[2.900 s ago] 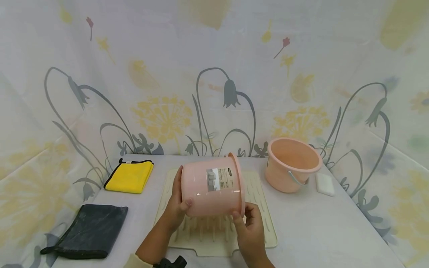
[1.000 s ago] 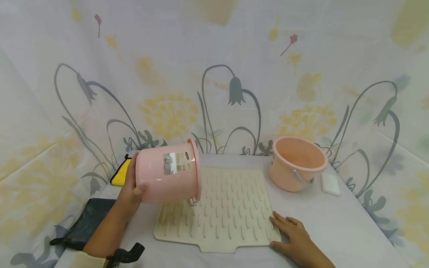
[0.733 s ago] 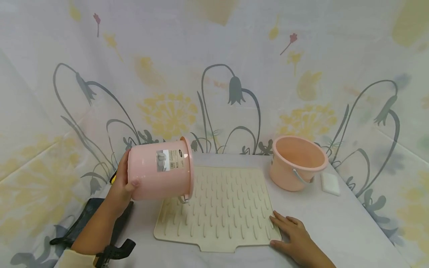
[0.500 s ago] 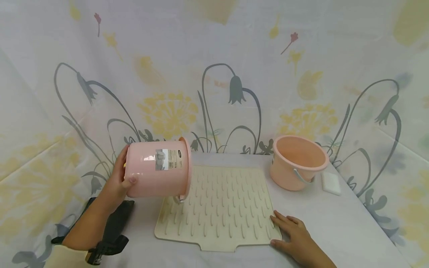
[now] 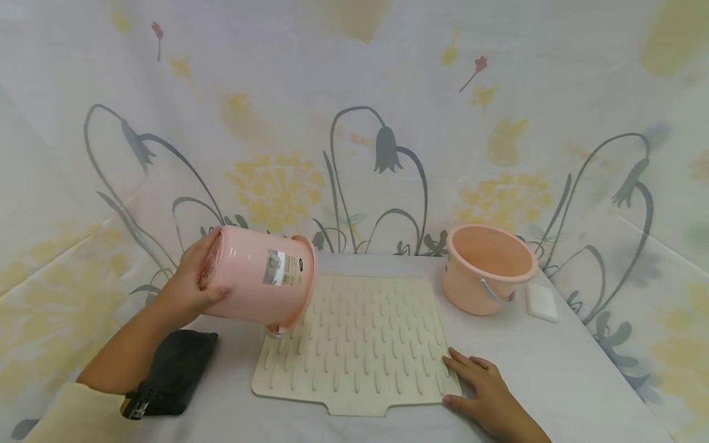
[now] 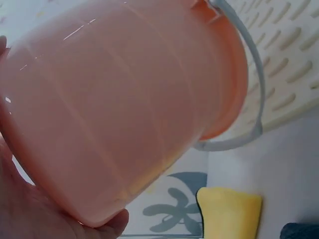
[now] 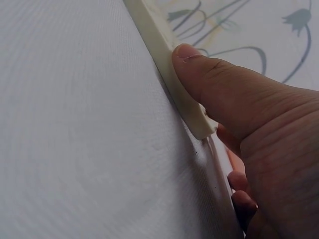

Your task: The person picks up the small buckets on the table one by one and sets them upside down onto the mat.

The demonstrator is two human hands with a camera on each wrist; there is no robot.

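My left hand [image 5: 191, 280] grips a pink bucket [image 5: 249, 277] by its base and holds it raised over the left side of a cream mat with raised ridges [image 5: 376, 344]. The bucket lies on its side, its mouth tipped down to the right and its label facing up. In the left wrist view its grey handle [image 6: 259, 74] hangs loose beside the rim. My right hand [image 5: 479, 387] rests at the mat's lower right corner with fingers fairly straight. In the right wrist view the thumb [image 7: 194, 69] lies against the mat's edge [image 7: 187, 109].
A peach bucket [image 5: 462, 289] stands upright at the back right, beside a white block [image 5: 541, 303]. A dark folded cloth [image 5: 185, 363] lies under the left forearm. A yellow cloth [image 6: 234, 214] shows in the left wrist view. A flowered curtain [image 5: 354, 154] closes off the back.
Both hands held the pink bucket over the mat; the right let go and went to the mat's corner. The left carried it leftward, lately tilting its mouth further down.
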